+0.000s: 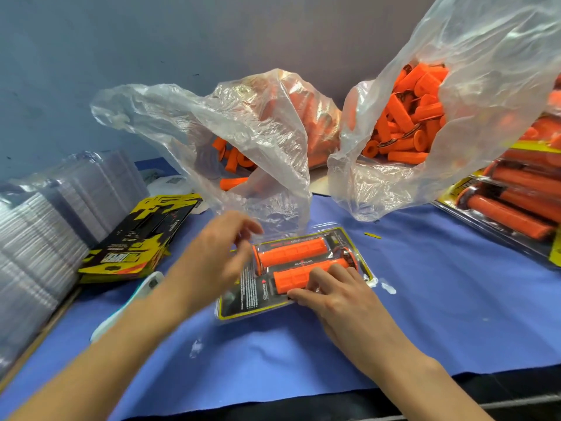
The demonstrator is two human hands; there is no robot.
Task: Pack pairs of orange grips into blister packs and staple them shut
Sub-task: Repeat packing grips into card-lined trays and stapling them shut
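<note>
A blister pack (243, 302) with a black and yellow card lies on the blue cloth in the middle. Two orange grips lie in it: the far grip (291, 250) and the near grip (300, 276). My right hand (331, 294) rests on the near grip and the pack's front edge, fingers laid flat on it. My left hand (215, 253) hovers over the pack's left end, blurred, fingers loosely curled and holding nothing that I can see.
Two clear bags of loose orange grips stand behind: one (267, 126) in the middle, one (425, 117) at the right. Finished packs (516, 202) pile at the right edge. Printed cards (136, 238) and stacked clear blisters (45, 214) sit left. A white stapler (121, 311) lies under my left forearm.
</note>
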